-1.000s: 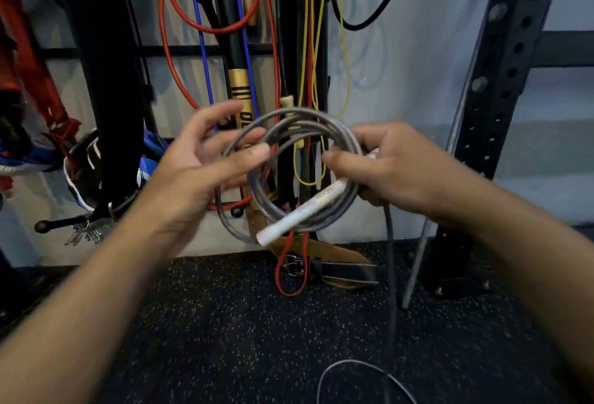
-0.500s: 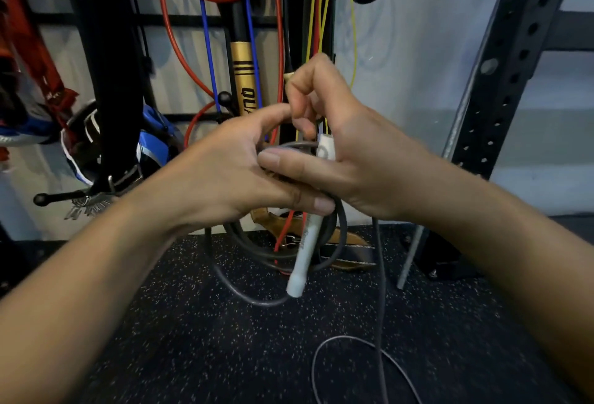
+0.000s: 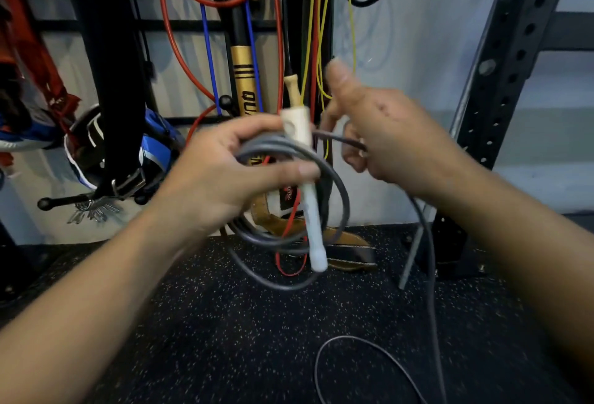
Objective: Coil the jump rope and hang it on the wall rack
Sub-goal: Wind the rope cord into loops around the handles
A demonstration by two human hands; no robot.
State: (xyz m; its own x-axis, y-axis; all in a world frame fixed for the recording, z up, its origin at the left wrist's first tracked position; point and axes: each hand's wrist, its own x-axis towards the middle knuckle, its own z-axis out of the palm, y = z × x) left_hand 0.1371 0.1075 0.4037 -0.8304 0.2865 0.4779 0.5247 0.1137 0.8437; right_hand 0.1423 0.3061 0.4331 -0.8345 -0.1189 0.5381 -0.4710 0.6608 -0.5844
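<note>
The left hand is clamping its grip around the coiled jump rope and the white handle at frame centre. The right hand, at 3 o'clock of the coil, is pinching the free strand trailing to the floor. Risk: a loosening left grip is likely to let the coils spring open; the floor loop at 6 o'clock may snag or kink.

A black speckled rubber floor carries a loose loop of grey jump rope and a leather belt.
</note>
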